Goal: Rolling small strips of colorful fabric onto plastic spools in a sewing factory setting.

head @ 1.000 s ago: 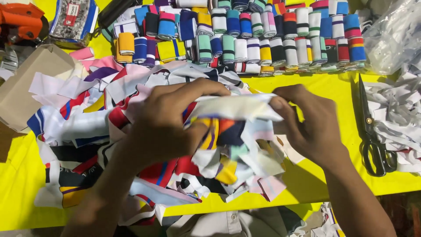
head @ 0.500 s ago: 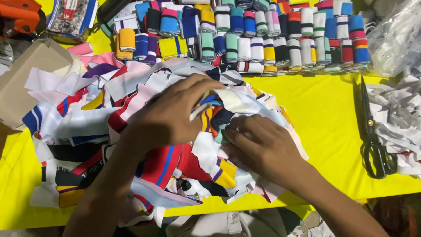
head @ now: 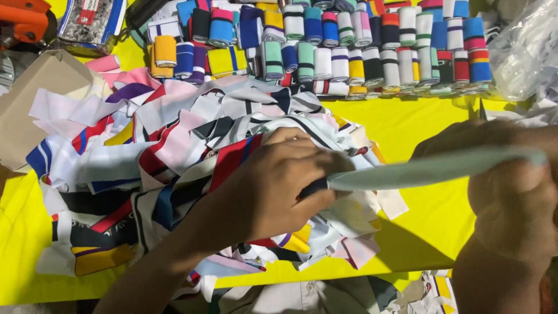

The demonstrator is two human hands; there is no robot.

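A pale green fabric strip (head: 430,168) is stretched flat between my two hands above the yellow table (head: 430,122). My left hand (head: 273,186) pinches its left end over a big pile of striped fabric strips (head: 192,134). My right hand (head: 511,186) grips the strip's right end near the right edge of view, close to the camera and blurred.
Several rolled striped fabric bands (head: 349,46) stand in rows along the back. A brown cardboard box (head: 35,99) sits at the left, an orange tool (head: 23,17) at the top left, and clear plastic bags (head: 523,52) at the top right.
Both hands were down in the pile half a second ago. Now my right hand has pulled out to the right, drawing one pale green strip taut from my left hand.
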